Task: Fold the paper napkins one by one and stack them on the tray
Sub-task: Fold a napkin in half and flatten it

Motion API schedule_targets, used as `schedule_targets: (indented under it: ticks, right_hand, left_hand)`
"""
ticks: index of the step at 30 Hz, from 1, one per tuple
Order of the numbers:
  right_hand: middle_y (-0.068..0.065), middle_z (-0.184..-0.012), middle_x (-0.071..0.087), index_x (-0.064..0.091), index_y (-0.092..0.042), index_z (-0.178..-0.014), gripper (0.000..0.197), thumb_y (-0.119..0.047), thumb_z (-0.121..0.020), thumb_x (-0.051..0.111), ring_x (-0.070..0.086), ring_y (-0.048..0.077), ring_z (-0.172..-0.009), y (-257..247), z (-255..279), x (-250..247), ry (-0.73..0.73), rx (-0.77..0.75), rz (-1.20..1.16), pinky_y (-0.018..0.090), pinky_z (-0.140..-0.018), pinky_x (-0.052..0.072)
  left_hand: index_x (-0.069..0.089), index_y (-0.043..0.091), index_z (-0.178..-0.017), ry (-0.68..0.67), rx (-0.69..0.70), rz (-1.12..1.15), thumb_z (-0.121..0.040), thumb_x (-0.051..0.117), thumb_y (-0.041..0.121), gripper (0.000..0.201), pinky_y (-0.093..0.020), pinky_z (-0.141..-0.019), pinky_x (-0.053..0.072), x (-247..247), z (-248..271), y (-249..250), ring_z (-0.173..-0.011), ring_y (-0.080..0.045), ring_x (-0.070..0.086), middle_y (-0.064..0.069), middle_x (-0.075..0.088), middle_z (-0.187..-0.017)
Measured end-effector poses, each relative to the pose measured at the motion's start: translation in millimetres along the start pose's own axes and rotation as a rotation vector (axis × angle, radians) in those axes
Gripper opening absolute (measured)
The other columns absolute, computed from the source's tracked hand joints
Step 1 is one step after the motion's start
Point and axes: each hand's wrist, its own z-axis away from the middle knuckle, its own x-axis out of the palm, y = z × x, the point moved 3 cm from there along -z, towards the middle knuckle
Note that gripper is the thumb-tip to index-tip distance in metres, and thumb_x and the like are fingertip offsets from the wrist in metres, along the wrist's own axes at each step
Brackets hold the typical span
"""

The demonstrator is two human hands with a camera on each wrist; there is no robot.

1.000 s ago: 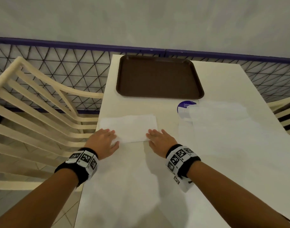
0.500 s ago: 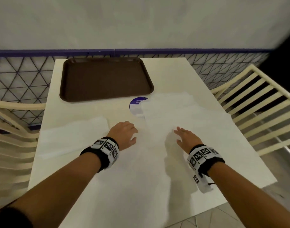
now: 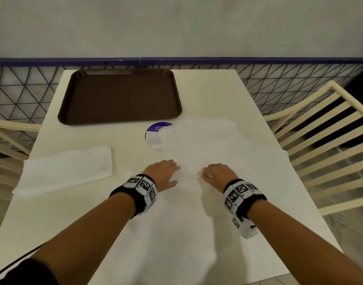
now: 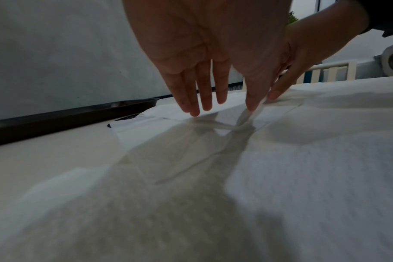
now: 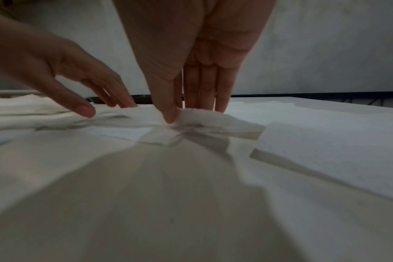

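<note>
So there's a brown plastic tray (image 3: 120,95), rounded rectangle with a raised lip, sitting at the far end of a smooth off-white surface (image 3: 213,93). Nothing on the tray so far. Everything else I'll place relative to it.

Nearer than the tray and off to its left is one folded napkin (image 3: 65,168), a soft white rectangle of thin paper lying flat. Just past the tray's near right corner there's a round purple and white sticker (image 3: 154,133) with small print I can't read, half covered by a pile of unfolded napkins (image 3: 201,145). Those are thin, slightly textured sheets, overlapping loosely and spreading toward the near right of the tray. I can't count them, the white layers blur together.

Both hands are at the near edge of that pile, close to each other but not touching. The left hand (image 3: 163,173) has its fingers straight and spread, tips pressing down on the paper. The right hand (image 3: 217,172) is pinching up a corner of the top sheet between thumb and fingers; in the right wrist view that corner is lifted and crumpled a bit.

Two cream slatted chairs, one on the left (image 3: 5,130) of the tray, one on the right (image 3: 320,140). Behind the tray is a wall with a black triangle lattice pattern (image 3: 22,91) and a purple stripe.
</note>
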Motion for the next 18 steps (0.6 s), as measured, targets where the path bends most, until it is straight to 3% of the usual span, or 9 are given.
schedule_targets:
  ticks: [6,12,18]
  right_hand:
    - [0.01,-0.119,0.063,0.065,-0.013,-0.118,0.035,-0.031,-0.098,0.042,0.057,0.027,-0.11,11,-7,-4,-0.024,-0.052,-0.11,0.038,-0.095,0.045]
    - [0.007,-0.124,0.061,0.06,-0.017,-0.125,0.034,-0.027,-0.099,0.041,0.053,0.024,-0.116,18,-7,-7,-0.02,-0.089,-0.159,0.033,-0.097,0.042]
    - [-0.002,-0.152,0.031,0.031,-0.024,-0.145,0.05,-0.038,-0.098,0.04,0.03,0.017,-0.139,18,-6,-22,0.022,-0.096,-0.134,0.03,-0.112,0.025]
  left_hand:
    - [0.023,0.022,-0.146,-0.01,-0.045,-0.02,-0.092,0.044,0.049,0.063,-0.031,-0.109,0.028,-4,-4,5,-0.135,-0.018,0.031,0.004,0.028,-0.15]
    - [0.033,0.021,-0.143,-0.064,-0.098,-0.042,-0.103,0.023,0.028,0.042,-0.034,-0.102,0.038,-9,-11,9,-0.128,-0.021,0.043,-0.002,0.043,-0.142]
    - [0.036,0.025,-0.142,0.062,-0.125,0.094,-0.103,0.026,0.025,0.04,-0.027,-0.109,0.027,-26,-12,4,-0.134,-0.018,0.038,0.002,0.04,-0.146]
